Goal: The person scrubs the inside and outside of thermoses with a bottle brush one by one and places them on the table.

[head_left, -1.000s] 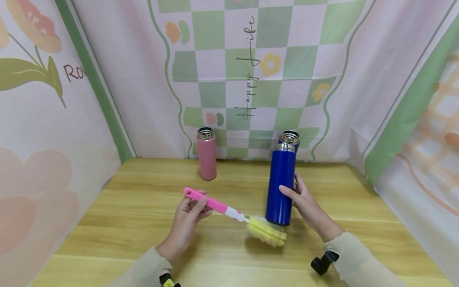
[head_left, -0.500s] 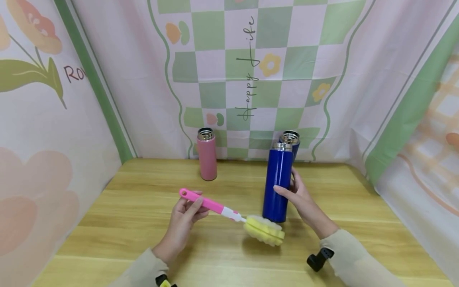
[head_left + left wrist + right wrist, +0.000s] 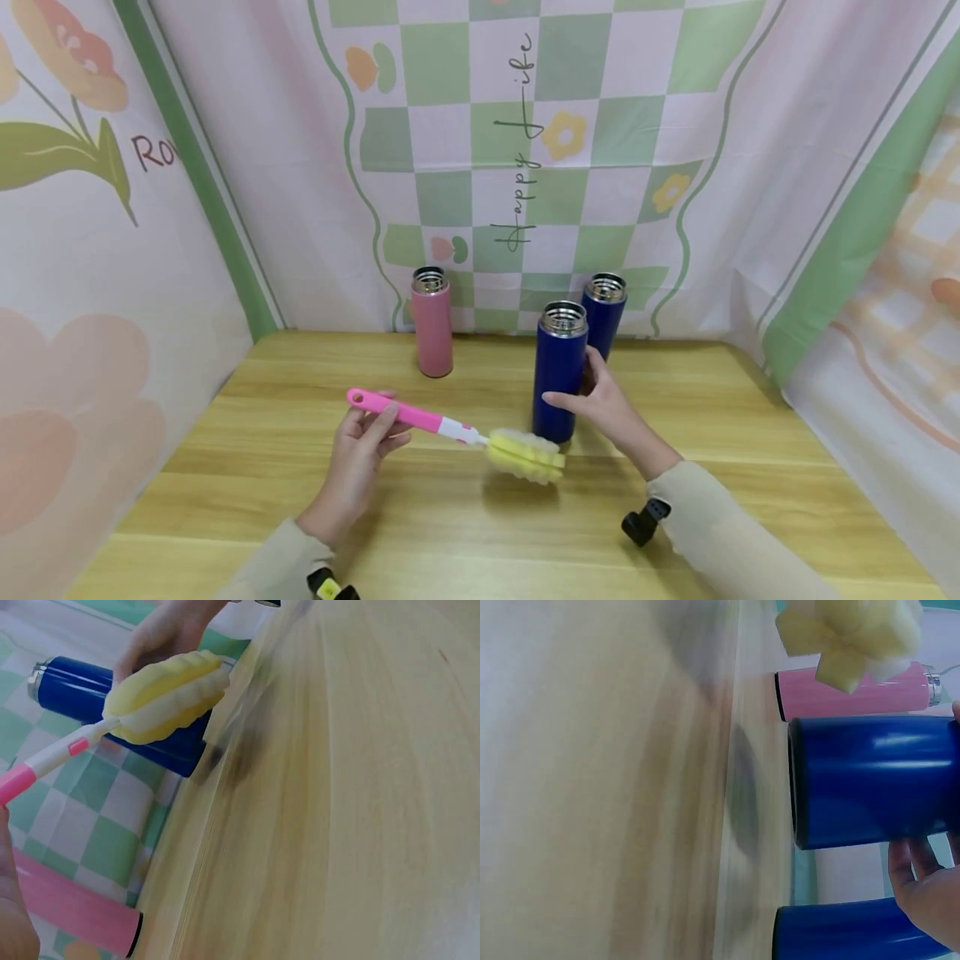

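My left hand (image 3: 360, 450) pinches the pink handle of a bottle brush (image 3: 405, 414) between thumb and fingers. The brush lies slanted in the air, its yellow and white sponge head (image 3: 165, 697) pointing right, over the table. My right hand (image 3: 611, 408) grips a blue vacuum flask (image 3: 551, 375) around its side, thumb across the front and fingers behind. This flask stands upright with its steel-rimmed mouth uncovered; in the right wrist view its base (image 3: 798, 784) shows near its shadow on the table. In the head view the sponge head is just in front of the flask's base.
A second blue flask (image 3: 606, 321), lidless, stands right behind the held one. Farther left, a pink flask (image 3: 433, 333) stands lidless near the back of the wooden table (image 3: 300, 417). A printed curtain (image 3: 495, 192) hangs behind the table's far edge.
The blue flask in my right hand has moved left and tipped more upright, its mouth now facing the viewer. My left hand and the brush have shifted left and slightly away from me.
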{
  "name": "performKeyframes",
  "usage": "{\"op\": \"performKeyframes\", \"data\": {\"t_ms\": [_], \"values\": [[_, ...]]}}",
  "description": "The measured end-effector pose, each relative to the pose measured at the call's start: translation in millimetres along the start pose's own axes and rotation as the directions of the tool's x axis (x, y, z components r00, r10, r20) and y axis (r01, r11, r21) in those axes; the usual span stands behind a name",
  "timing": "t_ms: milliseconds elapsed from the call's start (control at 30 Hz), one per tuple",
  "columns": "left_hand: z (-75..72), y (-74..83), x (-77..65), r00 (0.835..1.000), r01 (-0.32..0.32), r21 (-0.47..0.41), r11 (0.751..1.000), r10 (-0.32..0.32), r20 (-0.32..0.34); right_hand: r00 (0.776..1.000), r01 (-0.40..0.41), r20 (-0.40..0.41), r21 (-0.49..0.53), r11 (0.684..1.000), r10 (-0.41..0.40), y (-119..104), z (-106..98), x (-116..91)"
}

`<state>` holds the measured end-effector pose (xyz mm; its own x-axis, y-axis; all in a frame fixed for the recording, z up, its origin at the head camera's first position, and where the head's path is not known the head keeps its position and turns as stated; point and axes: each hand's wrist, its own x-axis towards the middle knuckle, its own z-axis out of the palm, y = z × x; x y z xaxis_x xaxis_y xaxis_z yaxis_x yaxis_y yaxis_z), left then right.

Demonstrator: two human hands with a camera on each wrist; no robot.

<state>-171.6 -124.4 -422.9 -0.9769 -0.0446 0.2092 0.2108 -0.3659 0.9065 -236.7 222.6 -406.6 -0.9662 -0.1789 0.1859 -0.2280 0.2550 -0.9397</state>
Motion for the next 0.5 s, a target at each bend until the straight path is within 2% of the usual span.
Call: {"op": "performKeyframes", "data": {"t_ms": [200,333,500], "values": [[-6.2,4.2,2.3,0.999,-0.021,-0.015,1.000,0.020,-0.031,0.998,0.034,-0.052,0.018,0.999,-0.033,-2,9,19],[-9.2,6.7,2.7,0.999,-0.017,-0.034,0.999,0.015,-0.048,0.992,0.055,-0.109,-0.020,0.998,-0.057,-1,14,32],[-12.7,10.7,3.1,0.998,-0.009,-0.049,0.999,0.006,-0.058,0.988,0.028,-0.151,-0.062,0.998,-0.037,-2,20,48]]}}
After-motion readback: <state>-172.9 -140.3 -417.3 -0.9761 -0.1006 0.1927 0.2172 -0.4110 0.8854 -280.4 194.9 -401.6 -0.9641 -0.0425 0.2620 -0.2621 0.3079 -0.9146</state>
